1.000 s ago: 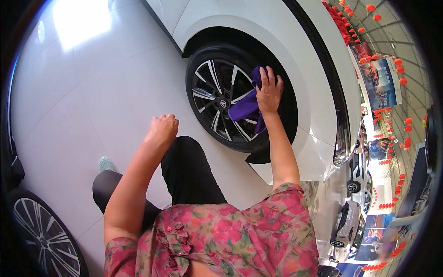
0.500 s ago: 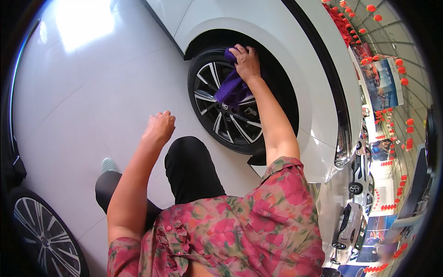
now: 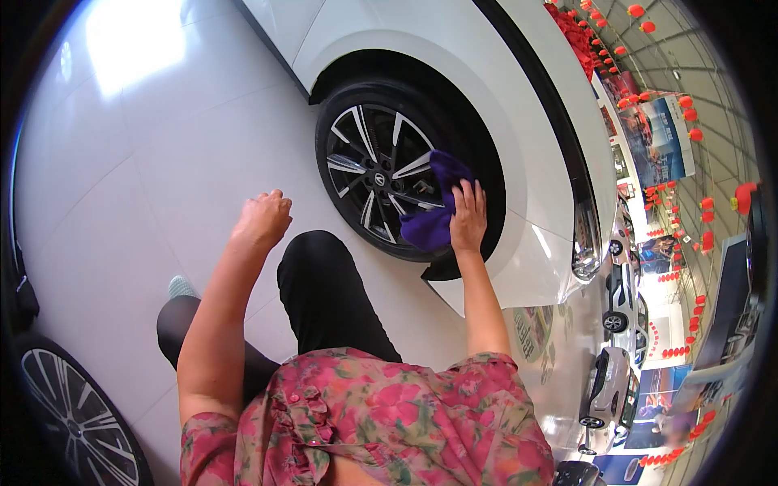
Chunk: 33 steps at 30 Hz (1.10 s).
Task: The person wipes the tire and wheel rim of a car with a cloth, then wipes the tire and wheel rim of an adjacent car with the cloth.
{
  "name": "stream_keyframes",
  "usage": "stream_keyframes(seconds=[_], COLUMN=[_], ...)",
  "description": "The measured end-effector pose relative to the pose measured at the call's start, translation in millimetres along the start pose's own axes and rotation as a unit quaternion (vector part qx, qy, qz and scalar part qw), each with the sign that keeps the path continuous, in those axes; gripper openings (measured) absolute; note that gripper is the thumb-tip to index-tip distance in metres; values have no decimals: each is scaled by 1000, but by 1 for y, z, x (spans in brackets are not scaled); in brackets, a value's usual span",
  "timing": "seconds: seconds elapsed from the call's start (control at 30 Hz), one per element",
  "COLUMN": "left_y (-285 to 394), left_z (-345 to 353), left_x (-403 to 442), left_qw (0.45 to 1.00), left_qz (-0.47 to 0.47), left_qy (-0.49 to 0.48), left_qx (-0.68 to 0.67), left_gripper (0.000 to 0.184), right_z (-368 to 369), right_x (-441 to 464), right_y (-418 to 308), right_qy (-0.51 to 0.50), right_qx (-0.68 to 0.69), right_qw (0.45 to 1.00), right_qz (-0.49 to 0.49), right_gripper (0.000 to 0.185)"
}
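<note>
A purple cloth [image 3: 429,229] lies against the tire and rim of the front wheel [image 3: 379,180] of a white car [image 3: 535,162]. My right hand [image 3: 468,212] presses the cloth on the tire's right side, its fingers bent over the fabric. Part of the cloth hangs over the lower spokes. My left hand [image 3: 266,217] hovers above my knee, away from the wheel, with its fingers curled together and nothing visible in them.
A second car's wheel [image 3: 77,425] stands at the lower left. Pale floor tiles [image 3: 162,162] lie between the two cars. My bent knee [image 3: 328,283] is just below the wheel. Parked cars [image 3: 608,389] and red lanterns [image 3: 687,115] appear at the right.
My right hand has moved with the cloth from the upper part of the tire down to its lower right side, uncovering the wheel's hub. My left hand has barely shifted.
</note>
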<state>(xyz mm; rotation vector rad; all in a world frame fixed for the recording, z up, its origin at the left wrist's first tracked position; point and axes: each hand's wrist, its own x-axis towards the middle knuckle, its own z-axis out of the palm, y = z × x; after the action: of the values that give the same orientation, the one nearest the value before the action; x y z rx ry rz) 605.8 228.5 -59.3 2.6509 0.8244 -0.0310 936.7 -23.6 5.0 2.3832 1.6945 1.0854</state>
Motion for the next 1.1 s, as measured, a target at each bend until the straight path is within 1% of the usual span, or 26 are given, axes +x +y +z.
stream_keyframes(seconds=[0.03, 0.13, 0.23, 0.27, 0.37, 0.43, 0.47, 0.5, 0.57, 0.63, 0.7, 0.83, 0.87, 1.03, 1.1], left_y=[0, -2, -6, -6, -5, -4, -3, -3, -4, -3, -2, 4, 6, 7, 3], left_z=[0, -1, -4, -6, -9, -10, -9, -8, -4, -2, 8, 12, 10, 6, 3], left_x=[-1, -2, -1, -1, -2, -1, -1, -1, 2, 1, 4, 9, 9, 9, 11], left_qw=[1000, 1000, 1000, 1000, 1000, 1000, 1000, 1000, 1000, 999, 999, 999, 999, 999, 999], left_qz=[3, 8, 1, -1, -4, -5, -5, -6, -9, -2, 0, 10, 10, 12, 5], left_qy=[3, 4, -9, -12, -14, -15, -16, -17, -19, -27, -23, -35, -41, -37, -33], left_qx=[-2, -7, -7, -7, -6, 2, 9, 16, 17, 20, 31, 33, 29, 6, 0], left_gripper=[18, 19, 24, 25, 24, 24, 23, 23, 22, 22, 20, 21, 21, 22, 22], right_z=[1, 2, 0, -1, 3, 24, 50, 58, 66, 72, 78, 83, 87, 113, 114], right_x=[-9, -10, 23, 39, 95, 133, 146, 158, 175, 185, 192, 205, 210, 245, 254], right_y=[3, 8, 3, -2, -14, -16, -11, -16, -22, -21, -20, -26, -27, -37, -39], right_qy=[-5, -1, 94, 121, 180, 144, 135, 148, 107, 102, 77, 68, 90, 23, 4], right_qx=[3, 19, 153, 177, 182, 127, 113, 86, 94, 93, 99, 123, 134, 144, 169], right_qw=[1000, 1000, 983, 975, 965, 981, 984, 985, 989, 990, 991, 988, 986, 989, 985], right_qz=[1, 2, 39, 51, 54, 18, -2, 12, 37, 31, 43, 62, 43, 39, 31], right_gripper=[41, 53, 51, 54, 53, 53, 53, 51, 50, 46, 44, 39, 37, 34, 32])
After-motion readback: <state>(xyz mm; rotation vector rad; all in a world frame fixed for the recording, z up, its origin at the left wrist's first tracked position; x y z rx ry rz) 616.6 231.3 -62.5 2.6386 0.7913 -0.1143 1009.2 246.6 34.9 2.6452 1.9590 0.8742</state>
